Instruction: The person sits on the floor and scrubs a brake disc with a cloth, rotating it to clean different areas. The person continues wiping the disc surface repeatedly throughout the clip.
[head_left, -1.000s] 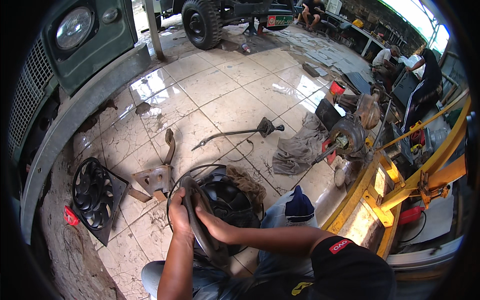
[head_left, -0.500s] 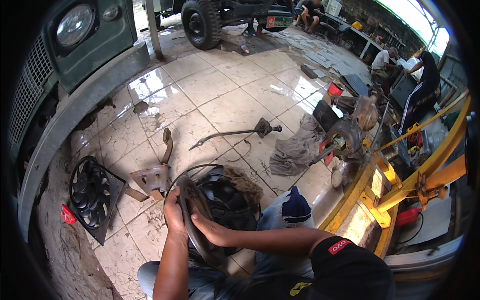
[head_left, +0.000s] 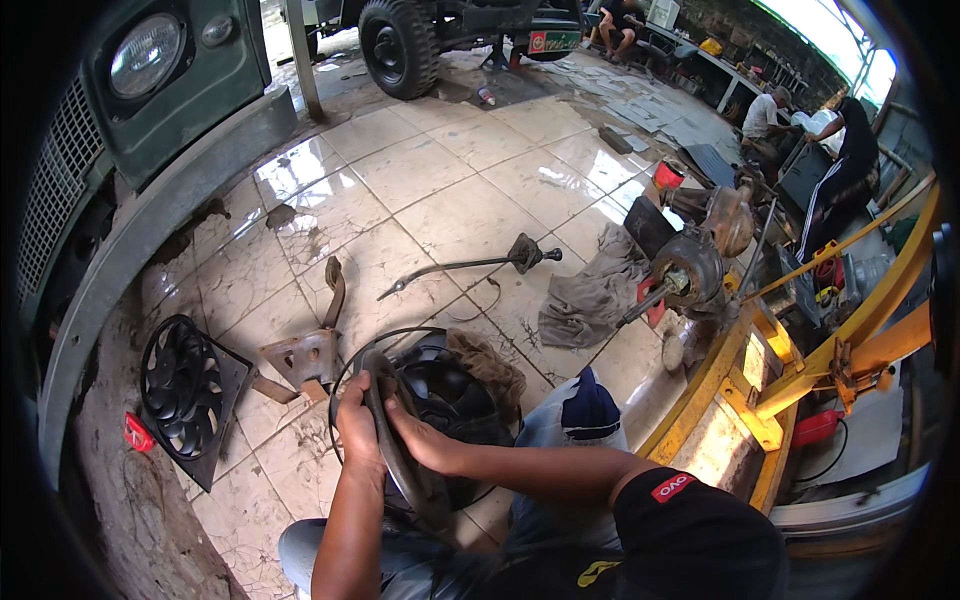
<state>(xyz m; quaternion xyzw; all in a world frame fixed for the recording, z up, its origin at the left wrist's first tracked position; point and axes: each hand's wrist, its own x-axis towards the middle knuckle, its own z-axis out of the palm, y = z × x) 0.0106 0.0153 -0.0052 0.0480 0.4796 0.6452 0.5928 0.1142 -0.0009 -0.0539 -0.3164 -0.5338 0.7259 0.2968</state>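
Note:
A dark, thick-rimmed round disc [head_left: 425,502] stands on edge in front of me, tilted, between my two hands. My left hand [head_left: 358,425] grips its left side, fingers closed along the rim. My right hand [head_left: 422,440] presses against its right face, fingers around the edge; its fingertips are partly hidden. Just behind the disc lies a black fan [head_left: 455,385] in a round shroud, with a crumpled brown cloth [head_left: 490,365] at its upper right. Left of these sits a rusty pedal bracket [head_left: 305,358] with an upright arm.
Another black fan [head_left: 185,390] lies at left beside a red object [head_left: 137,432]. A bent lever [head_left: 470,265] rests on the tiles. To the right are a grey cloth [head_left: 590,300], a greasy axle housing [head_left: 690,270] and a yellow frame [head_left: 745,400]. Vehicles and several people are farther back.
My hands and the disc have shifted very slightly; both hands keep their hold. The parts on the floor have not moved.

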